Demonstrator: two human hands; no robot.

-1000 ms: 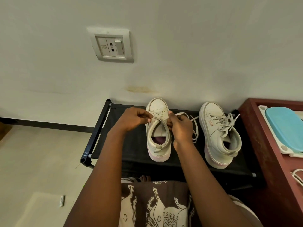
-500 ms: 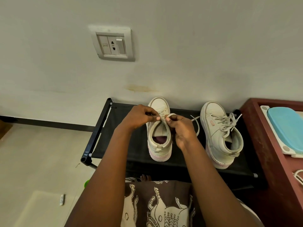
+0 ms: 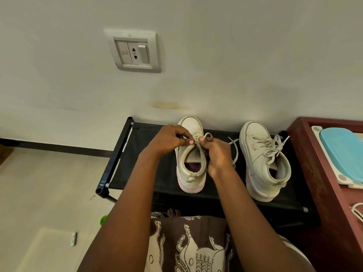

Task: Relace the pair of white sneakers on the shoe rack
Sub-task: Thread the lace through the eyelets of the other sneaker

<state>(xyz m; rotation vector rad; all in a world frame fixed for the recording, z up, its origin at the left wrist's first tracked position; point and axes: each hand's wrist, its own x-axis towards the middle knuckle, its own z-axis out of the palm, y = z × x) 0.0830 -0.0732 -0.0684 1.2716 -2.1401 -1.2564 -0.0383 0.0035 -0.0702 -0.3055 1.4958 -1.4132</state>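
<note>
Two white sneakers stand toes to the wall on a black shoe rack (image 3: 137, 169). Over the left sneaker (image 3: 191, 173) both my hands meet above the tongue. My left hand (image 3: 170, 139) pinches the white lace (image 3: 234, 152) at the eyelets. My right hand (image 3: 216, 154) pinches the same lace right beside it; a loop sticks up above its fingers and a loose end trails to the right. The right sneaker (image 3: 263, 163) stands apart, its laces tied in a bow.
A dark red cabinet (image 3: 318, 173) adjoins the rack on the right, bearing a white tray with a blue pad (image 3: 341, 152). A wall socket plate (image 3: 135, 52) is above. My patterned skirt (image 3: 188, 244) and foot are below the rack's front edge.
Both hands have drawn closer together over the left sneaker's tongue, and the lace loop has been pulled smaller. The sneakers have stayed in place.
</note>
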